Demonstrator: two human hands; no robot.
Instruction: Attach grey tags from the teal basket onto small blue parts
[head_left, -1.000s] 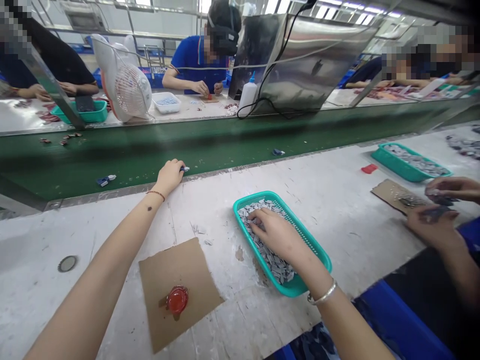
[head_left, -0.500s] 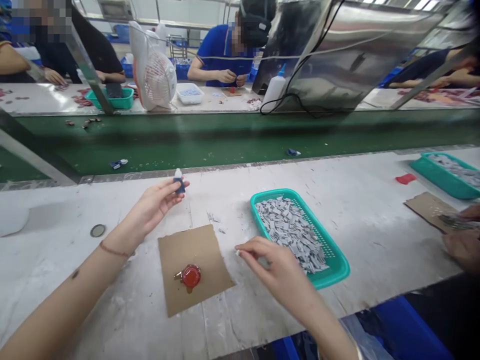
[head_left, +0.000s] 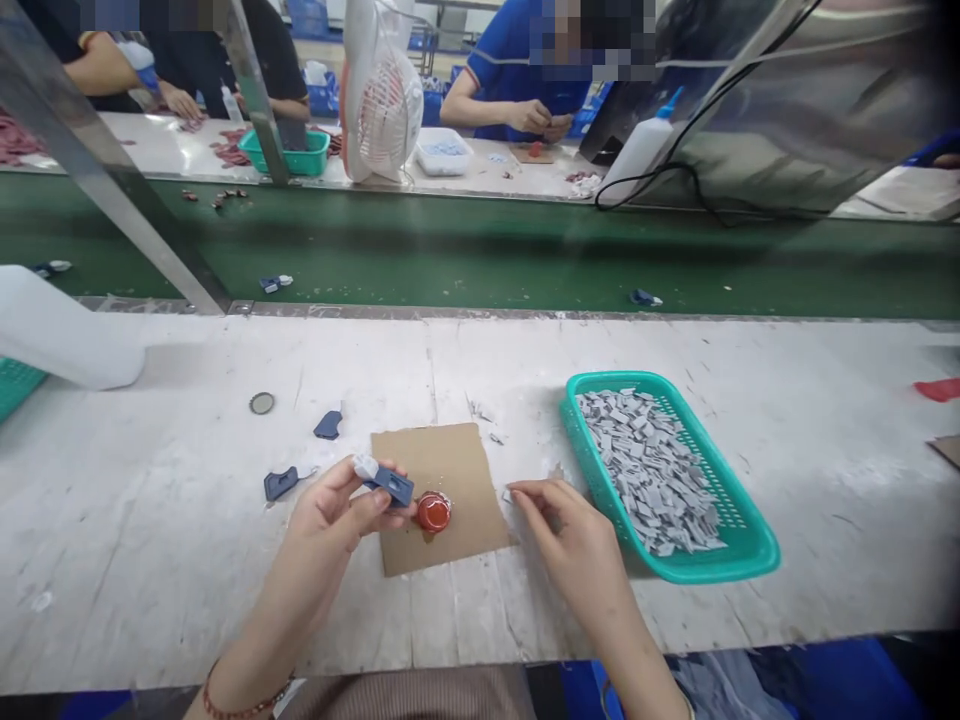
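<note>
Dark blue with a pale end, the part (head_left: pixel 391 484) was up in the left hand (head_left: pixel 322 540), clamped between thumb and fingers over the near-left side of the card (head_left: pixel 465 465). Across the card's right edge came the right hand (head_left: pixel 581 560), thumb and forefinger together on a tiny chip (head_left: pixel 507 494). And that was the risky hold: so little of it between the fingertips that a slight roll could have dropped it, to be lost on a pale, scuffed bench (head_left: pixel 187 560).

Trouble sat close on the left, too! The red cup (head_left: pixel 434 511) looked wet, with a stain below it, and the left fingers were right beside it; one small dip could have smeared them, or nudged the cup over the card. The green basket (head_left: pixel 756 560), loaded with chips (head_left: pixel 652 470), stood just beyond the right hand, where a wide elbow or wrist could have knocked it.

Now for what stayed unclear. The left fingers hid part of the blue piece's underside, and whether they touched the cup, nobody could tell. The chip was too small to show its shape. Over on the left, the white bottle (head_left: pixel 67 335) was cut off by the view's edge.
</note>
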